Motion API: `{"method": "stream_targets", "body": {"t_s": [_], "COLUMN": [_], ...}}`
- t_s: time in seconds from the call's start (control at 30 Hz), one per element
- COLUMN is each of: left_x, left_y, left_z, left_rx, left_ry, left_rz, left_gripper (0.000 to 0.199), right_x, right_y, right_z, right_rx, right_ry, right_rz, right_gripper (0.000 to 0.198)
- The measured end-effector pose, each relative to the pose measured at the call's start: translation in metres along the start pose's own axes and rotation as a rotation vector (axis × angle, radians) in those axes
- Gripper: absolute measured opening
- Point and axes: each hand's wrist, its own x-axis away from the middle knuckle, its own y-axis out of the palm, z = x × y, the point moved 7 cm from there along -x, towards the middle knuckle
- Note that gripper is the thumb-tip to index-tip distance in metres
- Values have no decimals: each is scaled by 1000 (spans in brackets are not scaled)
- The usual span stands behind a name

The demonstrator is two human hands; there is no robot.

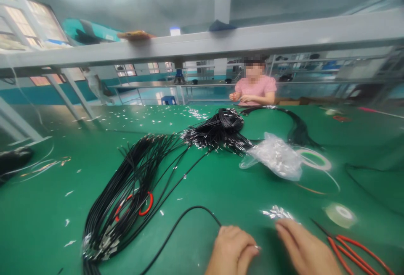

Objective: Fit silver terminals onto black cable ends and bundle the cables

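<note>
Near the bench (202, 182) edge, the left hand (232, 252) pinches a single black wire (176, 226); the right hand (304, 247) lies released. Loose terminals (277, 212) nearby could scatter if brushed.

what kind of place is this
Probably a wire harness assembly workshop: bundles of black wires with metal terminals lie on a green work table, beside a clear bag of connectors, and another person works opposite.

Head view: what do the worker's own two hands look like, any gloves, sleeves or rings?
Both the left hand and the right hand are bare, with no gloves. No sleeve or cuff reaches into the frame, and no watch or bracelet shows. No ring can be made out, though the picture is too soft to be sure. Only the hands and the start of the wrists show at the bottom edge.
</note>
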Motion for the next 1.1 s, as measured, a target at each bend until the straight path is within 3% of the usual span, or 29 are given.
{"method": "stream_targets", "body": {"t_s": [0.1, 0.23, 0.5, 0.7, 0.8, 0.9, 1.0, 1.03, 1.1], "left_x": [-1, -1, -4, -4, -3, -2, -2, -2, -2], "left_y": [-6, -12, -17, -17, -13, -9, -9, -10, -10], "left_z": [-2, -6, 1, -1, -11, -17, -18, -17, -16], "left_rx": [-31, 94, 157, 182, 317, 457, 532, 542, 539], "left_ry": [-42, -63, -58, -52, -158, -273, -318, -325, -330], "left_rz": [-7, 6, 46, 128, 106, 58, 70, 80, 93], "left_gripper": [16, 22, 22, 24, 20, 19, 18, 17, 17], "right_x": [-9, -10, -4, 0, -4, -12, -3, 2, 8], "right_y": [4, 24, 41, 48, 37, 21, 23, 25, 29], "right_z": [16, 26, 23, 22, 20, 12, 7, 0, -13], "right_rx": [194, 252, 326, 312, 199, -115, -928, -1084, -1223], "right_ry": [-97, -95, -268, -229, -186, 18, 632, 768, 896], "right_rz": [60, -5, -117, -54, -20, -109, -179, -179, -147], "right_gripper": [32, 35, 12, 32, 29, 24, 32, 38, 46]}}
